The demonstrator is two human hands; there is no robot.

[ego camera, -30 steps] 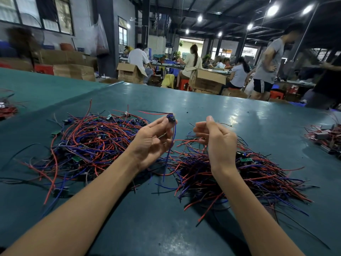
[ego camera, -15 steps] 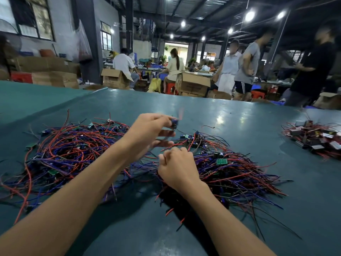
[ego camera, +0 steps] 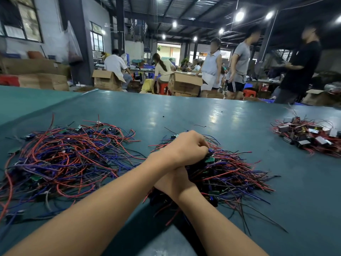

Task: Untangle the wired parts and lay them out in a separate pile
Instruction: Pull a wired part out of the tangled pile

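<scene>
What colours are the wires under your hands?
Red, blue and black wires; head view.

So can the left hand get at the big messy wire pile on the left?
Probably yes. The left hand lies crossed over the right hand on the middle pile, but nothing blocks its way to the left pile.

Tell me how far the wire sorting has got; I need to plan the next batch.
Partly done. The middle pile already holds many wires lying roughly one way. In hand: the left hand reaches across the right hand, fingers curled on a part at that pile; the right hand's fingers are hidden. Left: the tangled pile, about as large, so roughly half remains.
</scene>
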